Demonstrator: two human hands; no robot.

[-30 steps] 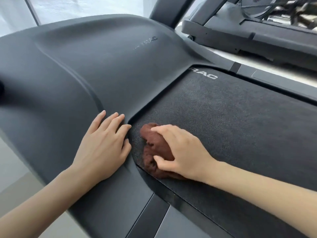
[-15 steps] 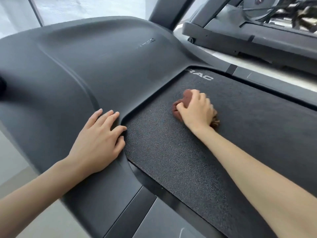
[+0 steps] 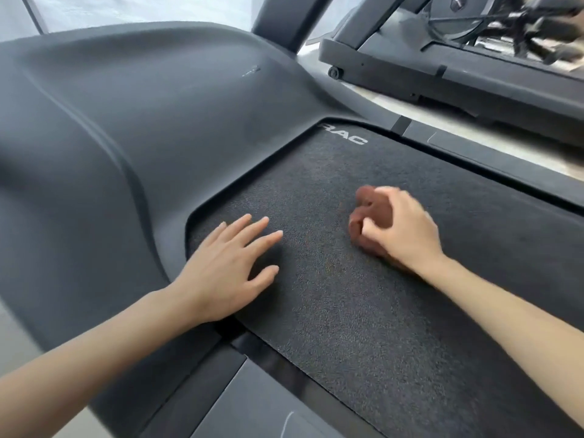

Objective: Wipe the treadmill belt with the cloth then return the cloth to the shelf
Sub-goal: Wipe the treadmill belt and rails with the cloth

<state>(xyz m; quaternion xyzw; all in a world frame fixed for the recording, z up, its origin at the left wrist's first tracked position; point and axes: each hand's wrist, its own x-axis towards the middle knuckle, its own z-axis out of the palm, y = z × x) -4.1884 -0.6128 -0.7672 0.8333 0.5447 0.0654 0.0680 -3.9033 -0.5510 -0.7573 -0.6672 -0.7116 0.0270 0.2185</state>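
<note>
2 hands: right hand (image 3: 407,229) clutches bunched brown cloth (image 3: 363,216) on grainy belt (image 3: 363,327); left hand (image 3: 227,267) flat, fingers straight.

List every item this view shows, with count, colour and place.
treadmill belt: one, black and textured, centre and right
white lettering: one partial logo, at the belt's far end
motor cover: one, dark grey, left and top
side rail: one, dark grey, along the belt's far edge
cloth: one, reddish brown, bunched on the belt
second treadmill: one, black, top right
floor: pale strip between the two machines
left hand: one, fingers straight, at the belt's near left corner
right hand: one, gripping the cloth
</note>
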